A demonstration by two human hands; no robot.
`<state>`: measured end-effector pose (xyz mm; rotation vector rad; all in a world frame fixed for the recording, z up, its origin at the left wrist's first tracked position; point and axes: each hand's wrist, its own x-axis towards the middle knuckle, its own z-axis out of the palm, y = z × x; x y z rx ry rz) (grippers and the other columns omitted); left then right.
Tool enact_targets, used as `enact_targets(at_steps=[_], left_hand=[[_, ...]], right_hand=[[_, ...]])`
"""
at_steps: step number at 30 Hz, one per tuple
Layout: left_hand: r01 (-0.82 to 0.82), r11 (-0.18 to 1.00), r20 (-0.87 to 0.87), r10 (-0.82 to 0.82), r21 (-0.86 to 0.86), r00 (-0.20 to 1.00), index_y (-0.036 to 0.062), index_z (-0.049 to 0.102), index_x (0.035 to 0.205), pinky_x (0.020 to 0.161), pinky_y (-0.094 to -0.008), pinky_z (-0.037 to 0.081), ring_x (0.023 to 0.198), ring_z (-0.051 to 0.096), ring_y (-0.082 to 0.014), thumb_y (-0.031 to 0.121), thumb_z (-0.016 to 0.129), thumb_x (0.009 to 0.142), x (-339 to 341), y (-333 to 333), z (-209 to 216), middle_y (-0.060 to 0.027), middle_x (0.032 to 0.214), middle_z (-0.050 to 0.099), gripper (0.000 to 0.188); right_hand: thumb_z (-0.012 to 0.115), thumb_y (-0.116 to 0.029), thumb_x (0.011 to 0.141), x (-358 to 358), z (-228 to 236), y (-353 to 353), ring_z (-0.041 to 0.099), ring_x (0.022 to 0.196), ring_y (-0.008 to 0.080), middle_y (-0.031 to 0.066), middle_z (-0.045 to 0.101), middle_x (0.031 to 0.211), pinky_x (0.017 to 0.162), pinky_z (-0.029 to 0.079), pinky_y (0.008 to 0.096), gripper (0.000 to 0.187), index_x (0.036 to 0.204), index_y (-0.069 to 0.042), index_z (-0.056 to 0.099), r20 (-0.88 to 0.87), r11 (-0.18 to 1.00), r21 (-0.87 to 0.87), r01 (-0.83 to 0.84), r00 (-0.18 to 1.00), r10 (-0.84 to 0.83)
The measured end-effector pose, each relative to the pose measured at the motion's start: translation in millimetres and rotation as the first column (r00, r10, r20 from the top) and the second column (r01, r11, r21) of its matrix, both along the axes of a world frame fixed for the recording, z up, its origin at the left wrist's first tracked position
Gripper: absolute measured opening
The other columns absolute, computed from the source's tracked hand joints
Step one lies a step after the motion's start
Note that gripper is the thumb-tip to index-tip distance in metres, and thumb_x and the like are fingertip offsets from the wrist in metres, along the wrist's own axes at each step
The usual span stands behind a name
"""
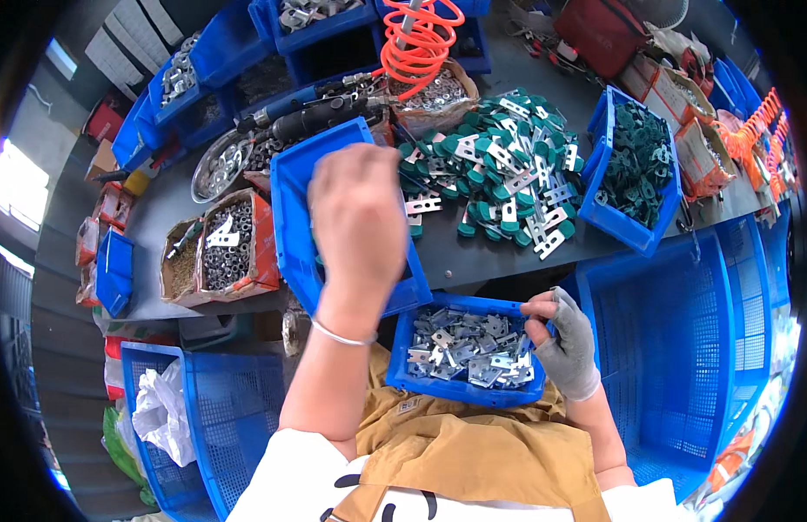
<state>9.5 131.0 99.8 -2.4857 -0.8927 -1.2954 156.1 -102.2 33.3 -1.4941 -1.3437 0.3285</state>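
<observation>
My left hand [358, 217], bare and with a thin bracelet at the wrist, is over a tilted blue bin [290, 196] at the table's front edge. Motion smears its fingers, and it hides most of the bin's inside. In a grey fingerless glove, my right hand [569, 344] grips the right rim of a second blue bin [462, 393] in front of my brown apron. Small flat metal brackets [473, 344] fill that second bin. Behind, a heap of metal brackets with green plastic ends [516, 165] lies on the dark table.
At right stands a blue bin of green parts [634, 165], with large blue crates [664, 348] below. Cartons of nuts [234, 248] sit at left. Power drivers [325, 113] lie behind my left hand; an orange coiled hose [418, 48] hangs overhead.
</observation>
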Motion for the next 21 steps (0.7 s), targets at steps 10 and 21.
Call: enact_targets(at_steps=[10,21], left_hand=[[-0.361,0.922,-0.849,0.297,0.136,0.437,0.0040,0.072,0.106,0.084,-0.0460,0.049,0.106,0.064,-0.0354,0.019,0.054,0.091,74.1,-17.8,-89.1,-0.0149,0.107,0.071,0.028],[0.061,0.998,-0.574,-0.062,-0.022,0.816,0.0027,0.054,0.124,0.073,-0.0383,0.056,0.085,0.068,-0.0216,0.012,0.058,0.095,54.2,-52.6,-28.9,-0.0130,0.106,0.066,0.030]], right_hand=[[0.069,0.006,0.081,25.8,3.2,7.4,0.064,0.074,0.0310,0.0135,0.065,0.082,0.063,0.052,0.0359,0.019,0.097,-0.004,0.067,0.175,0.987,0.127,0.096,0.978,-0.117],[0.076,-0.027,0.080,149.8,20.4,38.5,0.057,0.106,0.0248,0.0012,0.064,0.101,0.091,0.045,0.0439,0.012,0.084,-0.017,0.072,0.737,0.634,0.082,0.769,0.382,-0.557]])
